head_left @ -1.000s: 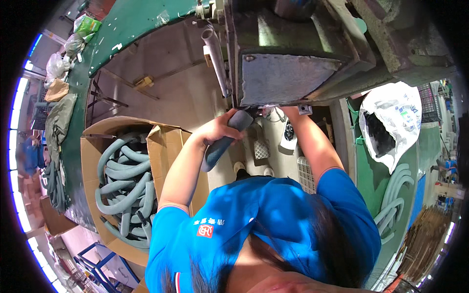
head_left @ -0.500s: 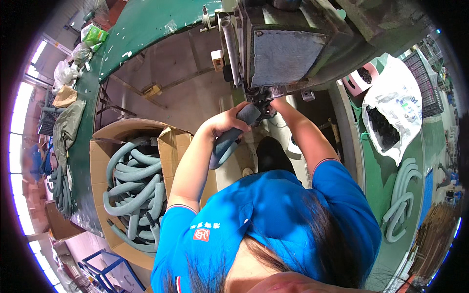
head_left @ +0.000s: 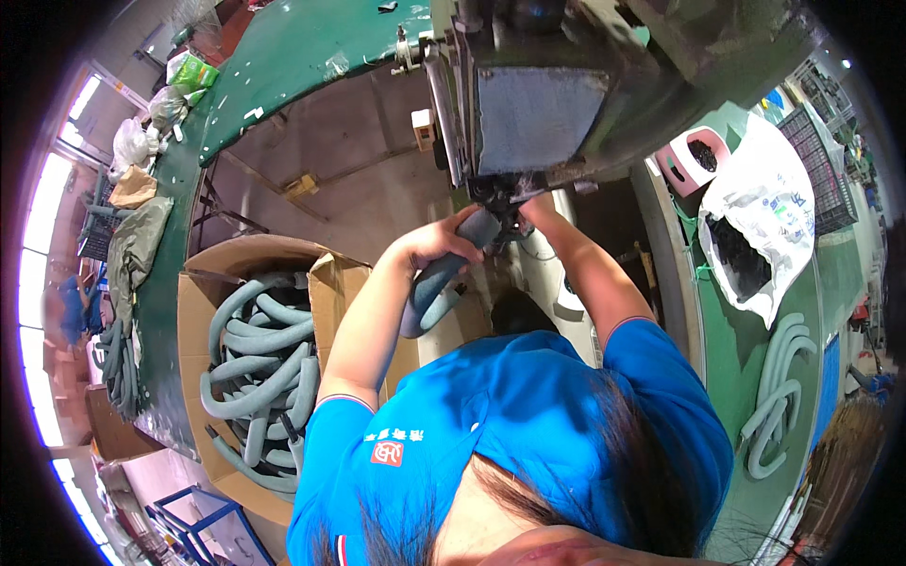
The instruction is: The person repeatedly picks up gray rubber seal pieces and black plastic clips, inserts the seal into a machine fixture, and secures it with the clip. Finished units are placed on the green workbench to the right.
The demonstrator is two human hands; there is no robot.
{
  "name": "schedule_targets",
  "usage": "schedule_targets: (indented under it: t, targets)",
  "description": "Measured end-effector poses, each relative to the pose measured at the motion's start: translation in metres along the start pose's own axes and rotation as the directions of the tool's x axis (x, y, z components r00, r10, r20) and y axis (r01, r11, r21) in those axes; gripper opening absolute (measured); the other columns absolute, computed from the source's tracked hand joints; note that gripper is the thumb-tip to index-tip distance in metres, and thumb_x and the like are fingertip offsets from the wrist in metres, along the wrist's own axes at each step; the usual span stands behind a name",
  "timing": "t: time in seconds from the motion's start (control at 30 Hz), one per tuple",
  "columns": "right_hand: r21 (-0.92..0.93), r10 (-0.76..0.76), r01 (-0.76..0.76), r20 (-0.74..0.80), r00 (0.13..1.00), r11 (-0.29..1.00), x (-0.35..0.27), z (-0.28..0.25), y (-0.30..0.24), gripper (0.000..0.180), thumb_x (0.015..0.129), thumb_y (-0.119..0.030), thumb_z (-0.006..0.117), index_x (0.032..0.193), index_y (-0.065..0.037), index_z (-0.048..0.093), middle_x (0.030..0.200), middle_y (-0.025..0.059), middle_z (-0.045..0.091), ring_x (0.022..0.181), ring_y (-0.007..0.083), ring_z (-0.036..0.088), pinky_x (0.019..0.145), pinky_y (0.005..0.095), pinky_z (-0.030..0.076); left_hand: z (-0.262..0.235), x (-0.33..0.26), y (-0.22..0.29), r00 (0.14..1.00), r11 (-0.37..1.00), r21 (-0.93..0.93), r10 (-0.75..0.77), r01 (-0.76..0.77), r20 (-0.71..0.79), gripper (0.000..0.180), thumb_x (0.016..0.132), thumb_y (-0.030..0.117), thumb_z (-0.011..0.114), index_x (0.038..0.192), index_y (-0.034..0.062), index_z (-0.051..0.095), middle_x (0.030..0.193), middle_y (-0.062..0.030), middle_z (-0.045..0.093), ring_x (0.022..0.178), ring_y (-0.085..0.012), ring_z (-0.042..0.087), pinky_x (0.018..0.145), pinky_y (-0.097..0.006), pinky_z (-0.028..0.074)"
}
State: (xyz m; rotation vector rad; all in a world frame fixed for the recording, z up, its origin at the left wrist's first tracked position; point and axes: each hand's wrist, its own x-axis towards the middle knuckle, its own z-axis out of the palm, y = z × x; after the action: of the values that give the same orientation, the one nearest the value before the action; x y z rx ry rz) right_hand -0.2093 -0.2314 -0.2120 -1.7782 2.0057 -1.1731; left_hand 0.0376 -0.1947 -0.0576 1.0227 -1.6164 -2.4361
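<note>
A bent grey foam-covered tube [head_left: 422, 300] is in my left hand [head_left: 445, 240], whose fingers wrap round it from the left side. The tube's upper end reaches the dark lower head [head_left: 508, 196] of a machine; its lower part curves back up like a hook. On the other side of that head is my right hand [head_left: 536, 209]. Its fingers are hidden behind the machine parts, so what they touch does not show. The machine body [head_left: 538, 123], dark with a pale worn plate, stands right above both hands.
To my left an open cardboard box [head_left: 340, 288] holds many similar grey tubes [head_left: 255, 377]. A green table [head_left: 311, 33] runs along the far left. On the right bench lie a white sack [head_left: 769, 217] of black pieces, a pink bin [head_left: 681, 162] and several loose tubes [head_left: 779, 396].
Both hands stay at the machine head, with the tube still in my left hand. The whole view has shifted slightly, and the tube's curved end sits a little lower.
</note>
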Motion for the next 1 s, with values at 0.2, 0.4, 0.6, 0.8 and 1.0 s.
schedule_targets:
  t: [0.2,0.4,0.6,0.8,1.0]
  targets:
    - [0.228,0.088,-0.104,0.081,0.993,0.968,-0.019,-0.044,-0.033,0.021,0.083,-0.018,0.061,0.097,-0.003,0.065,0.085,0.0094,0.068,0.075,0.0255,0.063,0.068,0.0366,0.049,0.001,-0.012,0.005,0.987,0.994,-0.036,0.110,-0.107,0.117,0.085,0.069,-0.002,0.069,0.141,0.0124,0.024,0.085,-0.0101,0.058,0.062,-0.0180,0.057,0.054,-0.031,0.048]
    - [0.665,-0.020,-0.259,0.381,0.924,0.700,-0.051,-0.102,-0.111,0.016,0.090,-0.014,0.061,0.096,-0.001,0.069,0.078,0.0068,0.068,0.067,0.0103,0.064,0.060,0.0245,0.053,0.011,-0.056,-0.024,0.980,0.930,0.354,0.025,-0.095,0.197,0.089,0.063,0.006,0.075,0.138,0.0063,0.027,0.095,-0.0115,0.057,0.078,-0.0168,0.058,0.064,-0.030,0.049]
    - [0.559,-0.144,0.019,0.182,0.973,0.829,-0.055,-0.095,-0.116,0.016,0.088,-0.011,0.063,0.099,0.000,0.068,0.082,0.0086,0.069,0.073,0.0141,0.067,0.063,0.0235,0.054,0.016,-0.083,-0.045,0.995,0.966,0.243,0.067,-0.085,0.080,0.083,0.062,0.014,0.075,0.133,0.0067,0.031,0.100,-0.0140,0.052,0.078,-0.0189,0.059,0.063,-0.032,0.052]
    - [-0.112,-0.632,0.628,0.000,0.775,0.770,-0.052,-0.106,-0.121,0.019,0.079,-0.007,0.067,0.098,-0.006,0.067,0.077,0.0066,0.065,0.068,0.0203,0.063,0.058,0.0285,0.052,0.028,-0.096,-0.050,0.994,0.980,0.170,0.111,-0.109,-0.005,0.082,0.063,0.012,0.074,0.132,0.0058,0.031,0.101,-0.0131,0.050,0.084,-0.0193,0.057,0.064,-0.033,0.053]
    - [0.106,-0.387,0.380,0.059,0.920,0.919,-0.072,-0.124,-0.114,0.021,0.089,-0.015,0.059,0.105,-0.003,0.063,0.084,0.0062,0.066,0.069,0.0180,0.064,0.061,0.0274,0.052,0.051,-0.097,-0.051,0.992,0.988,0.120,0.108,-0.100,-0.062,0.086,0.062,0.012,0.073,0.136,0.0088,0.029,0.094,-0.0117,0.054,0.081,-0.0197,0.059,0.067,-0.033,0.053]
